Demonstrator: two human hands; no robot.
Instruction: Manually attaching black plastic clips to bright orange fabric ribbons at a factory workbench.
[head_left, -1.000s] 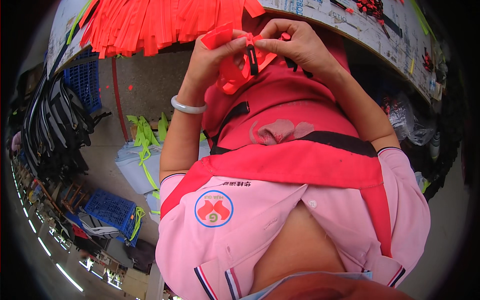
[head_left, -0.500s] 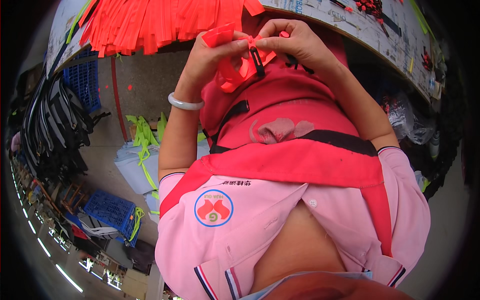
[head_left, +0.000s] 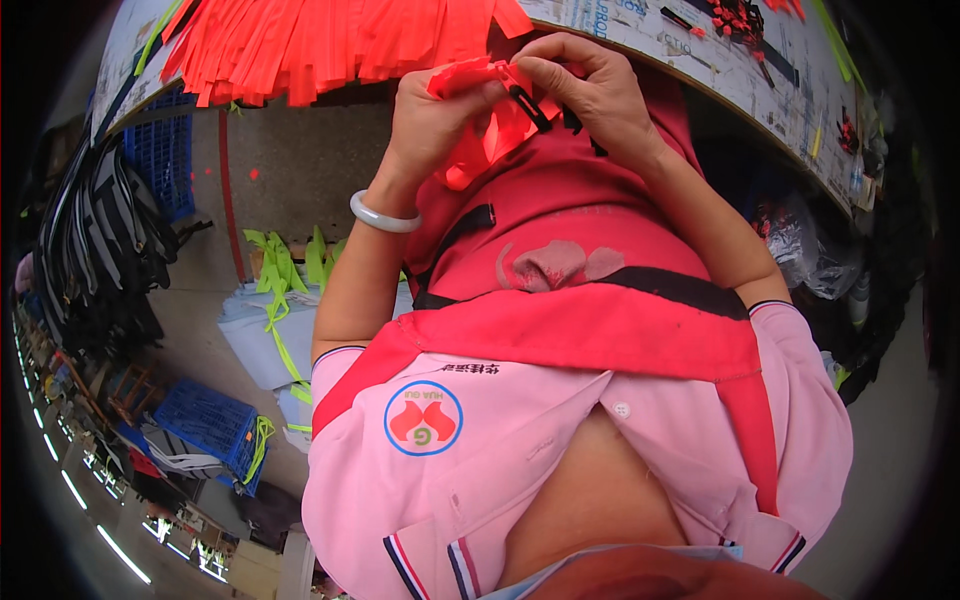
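Note:
My left hand (head_left: 435, 120) is closed round a folded orange-red strap (head_left: 485, 135), which hangs in a loop below the fingers, in front of the red apron. A narrow black plastic piece (head_left: 530, 108) with a slot, like a small buckle, sits on the strap between my hands. My right hand (head_left: 595, 95) is bent in, its thumb and forefinger pinched at the strap's upper end, beside the black piece. Another dark bit shows under the right fingers; its kind is hidden. A pale bangle circles my left wrist.
A thick row of orange-red straps (head_left: 320, 45) hangs over the edge of the worktable (head_left: 640, 35). Small red and black parts (head_left: 738, 20) lie on its right side. Black and grey straps (head_left: 100, 230) hang at left, near a blue crate (head_left: 205, 420) and yellow-green strips (head_left: 275, 270).
The strap and black piece have turned a little and shifted slightly right. My left hand has rolled over the strap. My right fingers have moved up to the strap's upper end.

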